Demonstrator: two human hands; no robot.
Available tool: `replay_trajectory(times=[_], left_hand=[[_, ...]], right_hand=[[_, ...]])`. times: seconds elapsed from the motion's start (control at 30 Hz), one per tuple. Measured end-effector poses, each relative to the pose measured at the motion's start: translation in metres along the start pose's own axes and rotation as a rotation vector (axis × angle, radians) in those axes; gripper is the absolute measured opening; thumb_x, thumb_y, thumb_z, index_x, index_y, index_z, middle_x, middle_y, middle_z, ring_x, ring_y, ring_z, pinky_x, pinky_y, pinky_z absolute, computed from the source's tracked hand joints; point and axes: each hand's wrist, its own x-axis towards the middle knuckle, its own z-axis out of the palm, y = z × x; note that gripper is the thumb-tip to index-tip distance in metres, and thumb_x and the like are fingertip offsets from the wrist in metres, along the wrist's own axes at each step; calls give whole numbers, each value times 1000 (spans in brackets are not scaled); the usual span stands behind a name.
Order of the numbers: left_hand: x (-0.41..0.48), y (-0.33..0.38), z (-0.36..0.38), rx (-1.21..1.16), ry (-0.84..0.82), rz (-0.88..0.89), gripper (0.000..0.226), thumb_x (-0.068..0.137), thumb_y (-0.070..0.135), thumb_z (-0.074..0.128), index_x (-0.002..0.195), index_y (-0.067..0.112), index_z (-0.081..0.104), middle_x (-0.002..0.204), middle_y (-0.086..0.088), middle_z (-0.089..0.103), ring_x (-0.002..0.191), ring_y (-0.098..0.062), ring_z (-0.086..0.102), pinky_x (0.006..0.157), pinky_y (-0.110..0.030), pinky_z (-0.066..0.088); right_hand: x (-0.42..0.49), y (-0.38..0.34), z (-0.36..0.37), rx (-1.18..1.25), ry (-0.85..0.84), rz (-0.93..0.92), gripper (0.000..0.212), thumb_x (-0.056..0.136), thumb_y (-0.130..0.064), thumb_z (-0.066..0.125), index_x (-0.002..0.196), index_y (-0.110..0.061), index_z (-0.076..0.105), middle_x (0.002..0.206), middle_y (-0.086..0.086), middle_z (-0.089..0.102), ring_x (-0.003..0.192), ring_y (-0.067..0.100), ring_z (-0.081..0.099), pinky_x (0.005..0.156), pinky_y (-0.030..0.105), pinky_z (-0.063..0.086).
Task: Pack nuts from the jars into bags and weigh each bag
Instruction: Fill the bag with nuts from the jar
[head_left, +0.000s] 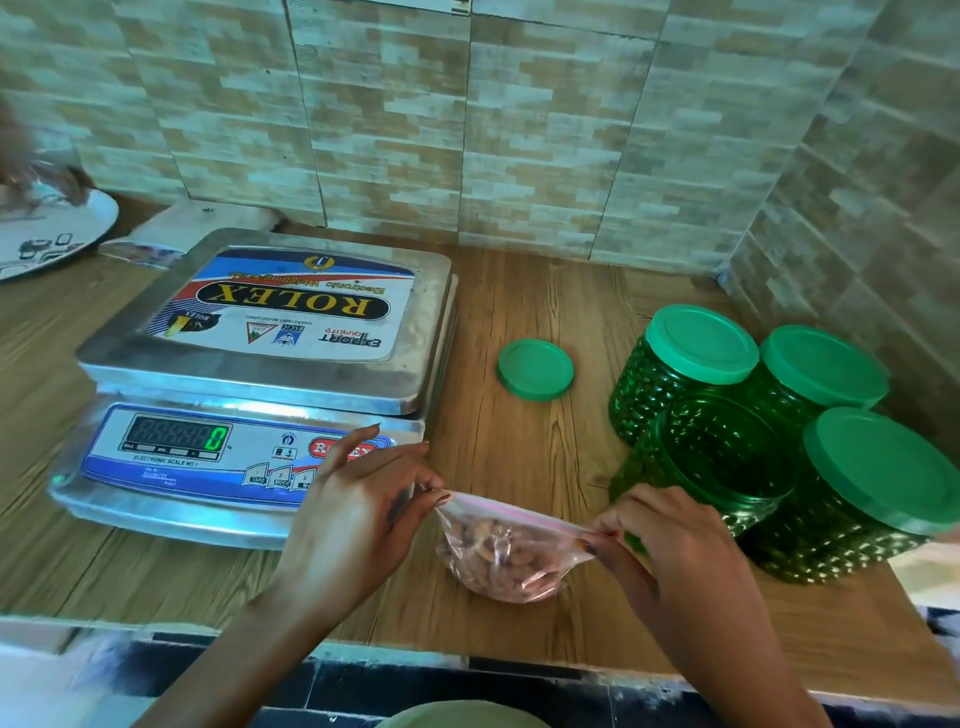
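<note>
Head view, left hand (358, 514), right hand (680, 551) pinch bag (509, 558) corners

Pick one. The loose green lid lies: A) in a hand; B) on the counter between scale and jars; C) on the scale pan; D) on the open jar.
B: the loose green lid lies flat on the counter, between the scale and the jars.

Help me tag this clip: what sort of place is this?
Probably a home kitchen, though I can't be sure: a tiled wall behind a wooden counter, and a plate at its left end.
</note>
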Motion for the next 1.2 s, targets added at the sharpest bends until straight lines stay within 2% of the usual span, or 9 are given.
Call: replay_trajectory(times=[0.23,0.33,0.4,0.47,0.57,0.8,0.97,1.1,1.2], left_hand=[[-8,7,2,-178,-16,-115,10,86,34,56,92,26,59,84,8,65,73,-8,61,66,-22,48],[-13,10,4,-508,-70,-335,47,72,34,76,113,36,53,107,18,65,94,2,63,77,-11,50],[-15,13,10,-620,-199,-448,76,58,32,79,122,41,39,116,20,60,103,6,59,83,-10,48],[-18,15,18,-644,-295,-474,88,55,27,84,124,41,32,117,18,57,106,10,56,90,-10,45],[-17,19,27,-580,-374,-495,90,59,19,86,127,38,30,117,20,56,108,7,55,97,-18,45],[-17,24,49,-564,-474,-595,64,70,18,80,120,27,42,101,25,54,94,15,53,83,-7,45],[-13,29,54,-784,-371,-690,56,74,5,75,116,27,46,104,16,63,95,11,59,79,-11,48],[-6,34,47,-883,-326,-726,53,68,31,76,115,24,51,103,7,69,96,-4,65,85,-30,54],[0,36,38,-918,-338,-725,72,54,45,86,114,23,52,102,6,70,93,-6,66,82,-28,55]], right_hand=[[-9,14,-5,187,-17,124,31,81,-59,46,78,-32,59,75,-20,55,69,-1,57,58,26,52],[-9,12,0,357,-134,252,36,67,-68,55,91,-42,50,90,-24,56,85,-6,56,75,9,46],[-8,6,13,451,-301,351,65,49,-59,69,108,-46,44,106,-27,51,99,-6,51,87,10,41],[-9,3,34,492,-411,378,97,39,-57,76,126,-46,34,119,-32,42,111,-8,44,97,13,36],[-10,4,58,588,-440,362,110,38,-53,84,137,-31,41,131,-34,37,116,-15,43,97,7,36],[-15,1,74,715,-264,445,58,55,-33,88,106,-32,60,97,-27,67,91,-6,62,75,13,51],[-9,2,71,811,-173,507,54,58,-3,85,95,-30,58,90,-30,67,81,-3,66,67,12,51],[-3,2,66,996,-161,607,37,68,3,76,94,-21,63,85,-9,74,81,10,70,66,19,54],[6,-2,58,1158,-132,683,26,72,3,71,89,-15,65,77,-2,74,70,10,70,56,18,52]])
